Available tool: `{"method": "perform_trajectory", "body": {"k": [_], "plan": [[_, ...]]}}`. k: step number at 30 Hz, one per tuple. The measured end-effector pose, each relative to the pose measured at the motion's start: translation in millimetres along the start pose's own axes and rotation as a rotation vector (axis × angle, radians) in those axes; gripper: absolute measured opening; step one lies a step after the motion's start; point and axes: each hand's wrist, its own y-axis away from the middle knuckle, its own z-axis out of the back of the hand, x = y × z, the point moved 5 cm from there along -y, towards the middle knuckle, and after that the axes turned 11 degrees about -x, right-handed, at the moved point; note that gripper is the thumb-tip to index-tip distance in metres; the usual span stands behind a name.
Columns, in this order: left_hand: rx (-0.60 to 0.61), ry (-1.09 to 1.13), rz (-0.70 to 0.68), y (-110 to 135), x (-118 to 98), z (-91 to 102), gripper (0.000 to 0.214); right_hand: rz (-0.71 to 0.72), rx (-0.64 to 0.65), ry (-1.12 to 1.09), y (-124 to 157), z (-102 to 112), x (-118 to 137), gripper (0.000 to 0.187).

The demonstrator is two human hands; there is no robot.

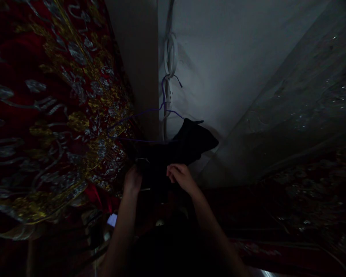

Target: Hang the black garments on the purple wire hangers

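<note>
We found both hands raised to a black garment [190,143] that hung on a thin purple hanger [163,96]. The hanger's hook was caught in a white cord loop [170,54] against the pale wall [233,46]. Our right hand [180,177] had its grip pinched together on the garment's lower edge, fingers curled over the cloth. Our left hand [132,180] showed only its back. Its fingers were folded into the same dark cloth, so we judged that grip clamped on the garment too, though the gloom hid the fingertips.

As far as we could judge, the hanging itself was done: the hanger sat on the cord and the garment was draped over it. The cloth lay bunched to the right side, and both hands were on its hem, so the straightening looked unfinished.

A red fabric embroidered in gold and silver [60,96] filled the left, touching or just beside the hanger's left arm. A sheer, sparkling fabric [305,96] sloped down the right, near the garment.

We could read no brand, label or writing. A small pale spot by the left hand was too dim to make out.
</note>
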Motion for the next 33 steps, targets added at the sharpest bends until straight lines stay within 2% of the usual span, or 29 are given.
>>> {"method": "perform_trajectory", "body": {"k": [2,5,6,10,12,13,14,16,18,20,22,23,25,29,31,33], "plan": [[0.049,-0.019,0.026,20.5,18.3,-7.2,0.015,-0.007,-0.009,0.115,-2.4,4.2,-5.8,0.037],[0.176,-0.046,-0.077,57.1,16.9,-28.8,0.028,0.047,-0.097,0.159,1.0,11.6,-6.3,0.039],[0.245,-0.093,-0.158,70.0,10.4,-38.2,0.029,0.050,-0.082,0.116,4.4,11.5,-5.1,0.043],[0.504,-0.430,-0.608,112.5,-23.0,-71.3,0.022,-0.050,0.147,-0.108,24.7,4.3,5.8,0.069],[0.560,-0.497,-0.736,119.5,-34.5,-77.8,0.026,-0.015,0.201,-0.111,33.1,6.7,19.8,0.066],[0.597,-0.490,-0.722,118.8,-36.4,-78.4,0.033,0.028,0.238,-0.067,36.3,8.5,28.3,0.060],[0.650,-0.481,-0.651,116.1,-34.7,-77.8,0.042,0.071,0.286,-0.001,38.4,10.5,36.7,0.054],[0.745,-0.506,-0.396,107.3,-22.1,-71.1,0.053,0.132,0.399,0.165,38.4,15.5,51.2,0.034],[0.774,-0.622,-0.142,97.7,-5.6,-56.3,0.041,0.175,0.416,0.312,28.7,25.4,63.7,0.009],[0.741,-0.744,-0.028,86.7,2.1,-37.3,0.024,0.252,0.279,0.352,9.2,39.0,78.1,0.014],[0.709,-0.828,-0.062,73.9,-2.7,-20.0,0.015,0.360,0.044,0.280,-13.8,52.5,91.2,0.026],[0.693,-0.864,-0.106,67.0,-8.7,-12.1,0.014,0.402,-0.061,0.230,-24.6,57.4,94.4,0.032],[0.627,-0.918,-0.199,52.1,-25.1,3.4,0.014,0.435,-0.183,0.173,-44.3,61.2,91.5,0.035],[0.475,-1.038,-0.380,32.9,-59.3,27.1,0.015,0.368,-0.329,0.221,-70.5,71.0,68.9,0.020],[0.450,-1.170,-0.530,34.9,-73.5,28.0,0.012,0.343,-0.426,0.241,-74.5,84.9,63.2,0.017],[0.370,-1.289,-0.717,42.6,-89.2,19.8,0.011,0.337,-0.485,0.255,-75.2,99.1,64.3,0.018]]}}
